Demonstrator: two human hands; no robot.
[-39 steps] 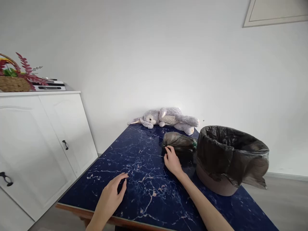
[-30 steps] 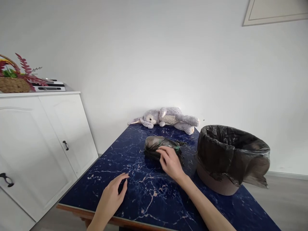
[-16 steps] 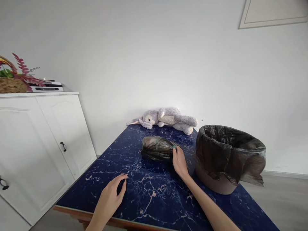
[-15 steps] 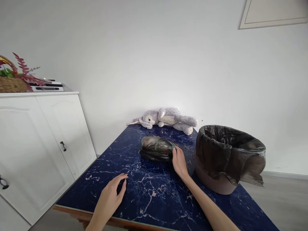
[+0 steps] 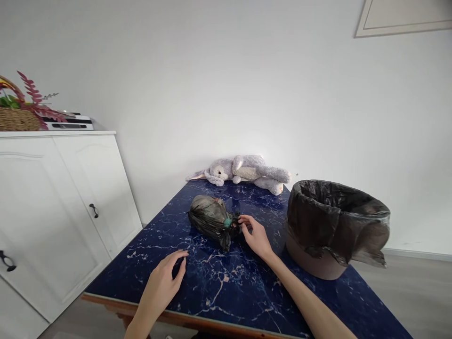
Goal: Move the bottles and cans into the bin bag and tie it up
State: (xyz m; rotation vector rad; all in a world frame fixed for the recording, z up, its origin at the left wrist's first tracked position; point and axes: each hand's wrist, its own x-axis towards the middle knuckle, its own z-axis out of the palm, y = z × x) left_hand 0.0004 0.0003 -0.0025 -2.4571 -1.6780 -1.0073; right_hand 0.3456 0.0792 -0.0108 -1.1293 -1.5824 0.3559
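The right hand (image 5: 256, 236) reaches to the middle of the table (image 5: 226, 287), its fingertips (image 5: 242, 220) closed together on the knotted neck of a bag (image 5: 209, 217). The bag is small, dark and stuffed, and lies on its side with a green tie (image 5: 228, 222) at the neck, left of the hand. The left hand (image 5: 164, 281) rests palm down near the table's front edge, fingers loosely apart, holding nothing. A bin (image 5: 332, 230) with a black liner stands on the table to the right, near the right hand but apart from it. A grey plush toy (image 5: 243, 170) lies at the far edge. On the white cabinet (image 5: 52, 197) sit a basket (image 5: 17, 118) and a flat device (image 5: 72, 124); any print on it is too small to read
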